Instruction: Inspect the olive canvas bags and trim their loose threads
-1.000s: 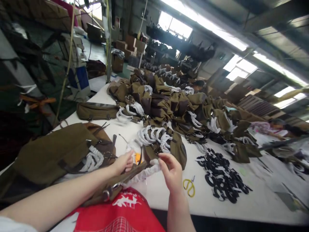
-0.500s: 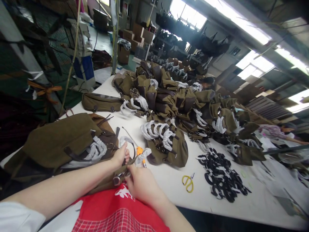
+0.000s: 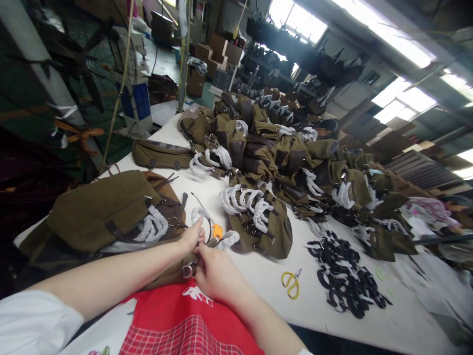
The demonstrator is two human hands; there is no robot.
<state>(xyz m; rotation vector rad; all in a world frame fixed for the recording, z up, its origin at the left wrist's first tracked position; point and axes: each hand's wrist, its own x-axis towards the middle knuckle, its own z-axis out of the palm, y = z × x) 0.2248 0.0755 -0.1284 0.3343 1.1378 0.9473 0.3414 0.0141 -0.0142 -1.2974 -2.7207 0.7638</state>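
At the near table edge lies an olive canvas bag [image 3: 168,273] with a metal buckle [image 3: 186,270] on its strap. My left hand [image 3: 191,238] pinches the strap just above the buckle. My right hand [image 3: 215,272] presses against the buckle from the right, fingers curled on it. Past my fingers a white paper-wrapped handle [image 3: 228,240] sticks out, beside an orange-handled tool [image 3: 217,230]. My red apron [image 3: 181,320] fills the bottom of the view.
A flat olive bag [image 3: 96,212] lies at the left. A large heap of olive bags with white-wrapped handles [image 3: 281,162] covers the white table [image 3: 266,276]. Yellow scissors [image 3: 290,284] and a pile of black parts [image 3: 343,281] lie to the right. A person [image 3: 436,209] works at far right.
My right hand left the white-wrapped handle and came down left to the buckle next to my left hand. The view has tilted slightly.
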